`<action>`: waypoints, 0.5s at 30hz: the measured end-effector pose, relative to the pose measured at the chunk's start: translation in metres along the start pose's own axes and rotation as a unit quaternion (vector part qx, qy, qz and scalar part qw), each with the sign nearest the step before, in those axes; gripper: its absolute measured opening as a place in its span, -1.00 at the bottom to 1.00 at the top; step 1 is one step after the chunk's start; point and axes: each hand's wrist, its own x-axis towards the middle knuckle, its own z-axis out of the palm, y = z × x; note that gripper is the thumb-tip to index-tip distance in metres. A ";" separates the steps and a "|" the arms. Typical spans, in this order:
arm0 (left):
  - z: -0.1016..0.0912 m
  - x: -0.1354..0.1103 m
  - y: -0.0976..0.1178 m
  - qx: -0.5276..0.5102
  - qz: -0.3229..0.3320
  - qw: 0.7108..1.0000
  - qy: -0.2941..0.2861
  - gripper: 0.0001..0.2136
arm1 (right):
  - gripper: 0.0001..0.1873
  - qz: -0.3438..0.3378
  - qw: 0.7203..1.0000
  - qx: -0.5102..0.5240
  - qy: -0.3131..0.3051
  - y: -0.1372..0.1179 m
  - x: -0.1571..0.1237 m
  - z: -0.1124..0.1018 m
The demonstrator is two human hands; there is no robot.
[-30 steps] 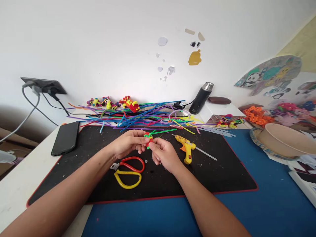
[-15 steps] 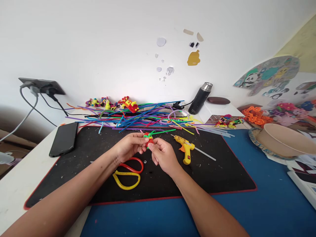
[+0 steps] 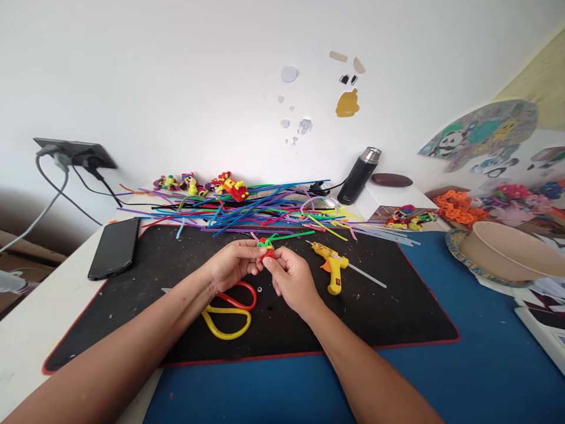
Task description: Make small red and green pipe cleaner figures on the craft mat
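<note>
Over the middle of the black mat (image 3: 145, 318), a small pipe-cleaner figure (image 3: 267, 253) in red, green and yellow is pinched between both hands. My left hand (image 3: 236, 260) grips it from the left, thumb on top. From the right, my right hand (image 3: 291, 275) closes thumb and fingers on its red part. A green pipe-cleaner end sticks out to the right of it. Scissors with one red and one yellow handle (image 3: 227, 337) lie below my left wrist, their blades mostly hidden by the forearm. A yellow glue gun (image 3: 334, 272) with a clear stick rests right of my right hand.
Many coloured pipe cleaners (image 3: 247, 215) are heaped behind the mat, with small finished figures (image 3: 232, 187) along the wall. A black phone (image 3: 115, 248) lies at left. A black flask (image 3: 358, 176) leans at the back; a beige bowl (image 3: 516, 250) stands at right.
Both hands stay in nearly the same place. My right thumb and fingers have shifted slightly on the red part of the figure.
</note>
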 end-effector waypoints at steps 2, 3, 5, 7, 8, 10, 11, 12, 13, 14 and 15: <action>-0.001 0.000 -0.001 -0.003 -0.002 1.000 -0.002 -0.90 | -0.60 0.000 1.000 -0.004 0.001 0.002 0.000 0.000; -0.001 0.001 -0.001 -0.003 -0.002 1.000 -0.004 -0.90 | -0.60 -0.002 1.000 -0.005 0.001 0.002 0.000 0.000; -0.002 0.001 -0.002 0.001 0.000 1.000 -0.006 -0.92 | -0.61 -0.004 1.000 -0.004 0.001 0.004 0.001 0.000; -0.003 0.002 -0.002 0.003 0.004 1.000 -0.008 -0.93 | -0.61 -0.005 1.000 -0.001 -0.001 0.005 0.001 -0.001; -0.003 0.002 -0.003 0.003 0.005 1.000 -0.009 -0.94 | -0.61 -0.004 1.000 0.001 -0.001 0.005 0.001 -0.001; -0.003 0.002 -0.002 0.000 0.004 1.000 -0.008 -0.93 | -0.62 0.000 1.000 0.005 -0.003 0.005 0.002 -0.001; -0.003 0.002 -0.002 -0.002 0.002 1.000 -0.007 -0.92 | -0.61 0.003 1.000 0.006 -0.004 0.004 0.002 -0.001; -0.003 0.002 -0.002 -0.002 0.001 1.000 -0.006 -0.91 | -0.61 0.007 1.000 0.008 -0.006 0.003 0.002 -0.002; -0.002 0.001 -0.001 0.000 0.000 1.000 -0.005 -0.89 | -0.61 0.010 1.000 0.011 -0.007 0.003 0.002 -0.002; -0.001 0.001 0.000 0.004 0.000 1.000 -0.002 -0.88 | -0.60 0.012 1.000 0.014 -0.008 0.002 0.002 -0.002; -0.001 0.000 0.001 0.009 0.001 1.000 0.001 -0.86 | -0.60 0.014 1.000 0.018 -0.010 0.001 0.002 -0.002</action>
